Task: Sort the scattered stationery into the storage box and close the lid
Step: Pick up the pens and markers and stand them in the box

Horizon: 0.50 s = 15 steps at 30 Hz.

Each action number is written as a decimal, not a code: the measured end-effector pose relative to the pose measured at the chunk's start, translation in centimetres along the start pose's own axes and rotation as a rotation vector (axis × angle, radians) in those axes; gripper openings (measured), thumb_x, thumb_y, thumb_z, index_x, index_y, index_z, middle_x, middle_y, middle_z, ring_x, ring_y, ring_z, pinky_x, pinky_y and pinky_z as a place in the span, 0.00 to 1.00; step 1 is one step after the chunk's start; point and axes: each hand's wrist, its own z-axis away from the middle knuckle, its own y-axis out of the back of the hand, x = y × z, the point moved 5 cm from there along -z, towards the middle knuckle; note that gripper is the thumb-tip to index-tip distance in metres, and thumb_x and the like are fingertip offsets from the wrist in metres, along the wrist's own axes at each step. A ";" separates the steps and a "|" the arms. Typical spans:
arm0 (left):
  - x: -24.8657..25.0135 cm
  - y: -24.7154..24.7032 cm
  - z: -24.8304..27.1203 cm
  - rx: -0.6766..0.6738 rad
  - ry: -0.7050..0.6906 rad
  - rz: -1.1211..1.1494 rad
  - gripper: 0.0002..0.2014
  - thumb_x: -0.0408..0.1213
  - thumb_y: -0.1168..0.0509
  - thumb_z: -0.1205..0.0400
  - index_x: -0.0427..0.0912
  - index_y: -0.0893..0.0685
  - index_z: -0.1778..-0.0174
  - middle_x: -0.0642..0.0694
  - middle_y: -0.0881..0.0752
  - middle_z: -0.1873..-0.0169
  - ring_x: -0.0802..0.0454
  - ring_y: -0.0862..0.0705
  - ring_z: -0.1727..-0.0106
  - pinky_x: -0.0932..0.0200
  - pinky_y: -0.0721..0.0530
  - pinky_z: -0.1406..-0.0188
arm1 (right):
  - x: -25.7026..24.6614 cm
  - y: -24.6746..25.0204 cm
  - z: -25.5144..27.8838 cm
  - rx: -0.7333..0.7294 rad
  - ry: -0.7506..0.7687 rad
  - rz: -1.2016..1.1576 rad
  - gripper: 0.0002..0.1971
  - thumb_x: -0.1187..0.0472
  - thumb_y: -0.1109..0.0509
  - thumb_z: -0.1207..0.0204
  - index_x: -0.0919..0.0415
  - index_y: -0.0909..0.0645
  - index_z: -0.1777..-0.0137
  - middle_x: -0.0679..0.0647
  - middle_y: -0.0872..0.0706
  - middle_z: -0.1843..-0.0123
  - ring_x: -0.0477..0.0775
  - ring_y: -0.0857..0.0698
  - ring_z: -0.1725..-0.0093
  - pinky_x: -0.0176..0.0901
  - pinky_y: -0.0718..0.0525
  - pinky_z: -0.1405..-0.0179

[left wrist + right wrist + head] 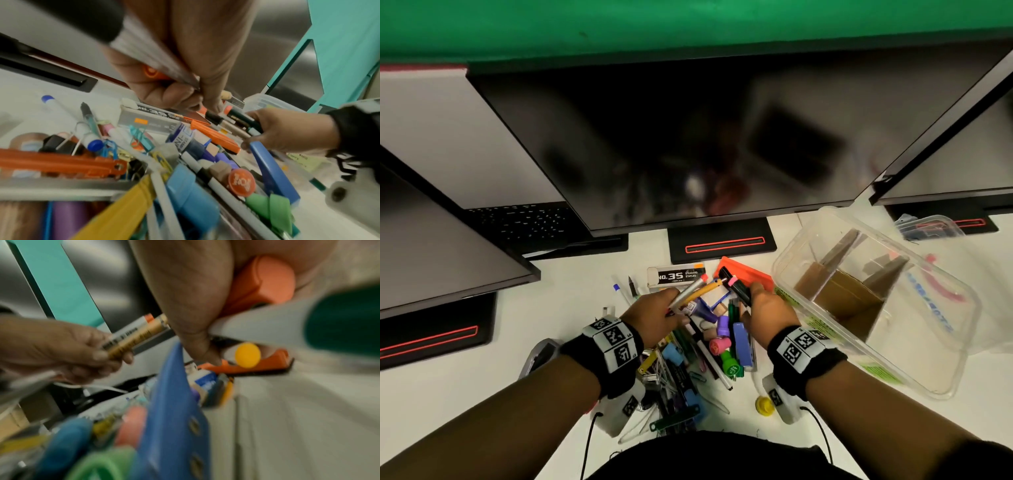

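A heap of stationery (pixel 695 349) lies on the white desk in front of me. My left hand (pixel 654 317) grips two markers (pixel 697 291), one silver and one gold, raised over the heap; the same markers (pixel 133 335) show in the right wrist view. My right hand (pixel 767 311) grips a bundle of dark markers (pixel 736 287) beside the clear plastic storage box (pixel 873 305), which stands open at the right with brown cardboard dividers (pixel 842 294) inside. A blue stapler (pixel 742 344) lies just under my right hand.
A staples box (pixel 676 275) and an orange cutter (pixel 748 274) lie behind the heap. Monitor stands (pixel 722 245) and large dark screens (pixel 688 137) close off the back. A yellow cap (pixel 763 404) lies at the front, and a clear lid (pixel 931 228) rests at the far right.
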 end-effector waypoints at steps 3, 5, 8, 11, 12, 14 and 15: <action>-0.2 0.4 -0.2 0.013 0.010 0.009 0.13 0.45 0.34 0.20 0.45 0.22 0.43 0.47 0.16 0.56 0.50 0.18 0.55 0.59 0.23 0.56 | -1.3 2.0 2.0 0.042 0.057 -0.048 0.17 0.60 0.34 0.23 0.61 0.30 0.36 0.60 0.13 0.44 0.62 0.14 0.44 0.45 0.18 0.49; -0.1 0.8 -0.3 0.032 0.019 0.016 0.12 0.46 0.34 0.20 0.45 0.21 0.44 0.46 0.15 0.56 0.48 0.16 0.54 0.56 0.20 0.54 | -2.1 3.8 3.8 0.054 0.086 -0.115 0.16 0.60 0.34 0.24 0.60 0.27 0.37 0.58 0.14 0.46 0.61 0.14 0.45 0.40 0.22 0.53; 0.6 1.6 -0.3 0.082 0.008 0.056 0.12 0.44 0.34 0.20 0.44 0.20 0.44 0.45 0.15 0.58 0.45 0.16 0.55 0.54 0.20 0.54 | -1.6 7.7 5.3 0.137 0.052 -0.258 0.12 0.60 0.32 0.24 0.57 0.26 0.43 0.52 0.19 0.59 0.58 0.15 0.53 0.37 0.25 0.56; 1.3 2.5 -0.1 0.133 -0.023 0.168 0.08 0.43 0.34 0.20 0.52 0.20 0.45 0.47 0.13 0.56 0.47 0.16 0.53 0.55 0.20 0.50 | 0.9 11.9 5.8 0.315 -0.065 -0.526 0.09 0.62 0.31 0.25 0.61 0.23 0.47 0.56 0.17 0.61 0.60 0.16 0.58 0.42 0.21 0.59; 1.3 2.7 0.0 0.145 -0.022 0.175 0.08 0.43 0.34 0.20 0.51 0.19 0.46 0.48 0.13 0.57 0.47 0.16 0.53 0.56 0.21 0.51 | 2.1 12.8 5.4 0.360 -0.124 -0.672 0.08 0.64 0.31 0.25 0.63 0.22 0.48 0.61 0.15 0.59 0.62 0.15 0.59 0.46 0.18 0.60; 1.6 3.0 0.1 0.157 -0.019 0.137 0.07 0.44 0.34 0.20 0.50 0.19 0.48 0.51 0.16 0.62 0.49 0.18 0.57 0.59 0.25 0.57 | 4.2 13.7 4.5 0.398 -0.251 -0.960 0.05 0.67 0.30 0.26 0.66 0.22 0.52 0.66 0.14 0.58 0.63 0.15 0.63 0.48 0.14 0.66; 1.7 2.9 0.2 0.155 -0.013 0.119 0.05 0.44 0.34 0.20 0.50 0.20 0.50 0.53 0.18 0.65 0.49 0.20 0.60 0.59 0.27 0.61 | 5.1 13.5 3.8 0.381 -0.313 -1.058 0.04 0.67 0.29 0.28 0.66 0.21 0.56 0.69 0.14 0.57 0.64 0.14 0.64 0.51 0.12 0.67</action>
